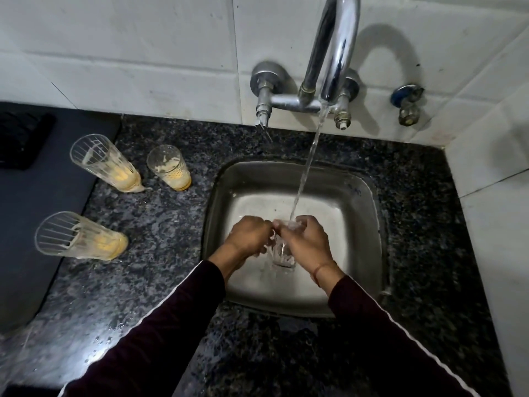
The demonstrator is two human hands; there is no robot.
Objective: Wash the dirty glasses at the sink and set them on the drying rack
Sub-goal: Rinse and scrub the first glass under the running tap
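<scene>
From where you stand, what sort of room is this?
Most likely a home kitchen: a steel sink set in a speckled stone counter, a wall tap running on tiled walls, and dirty glasses waiting beside it.

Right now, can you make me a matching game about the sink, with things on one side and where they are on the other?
Things:
1. clear glass
2. three dirty glasses
3. tap
4. water stream

Places or states:
A. fixed to the white tiled wall
B. standing on the dark counter, left of the sink
C. falling into the glass
D. held over the sink by the left hand and right hand

Pairs: 1-D, 2-B, 3-A, 4-C
</scene>
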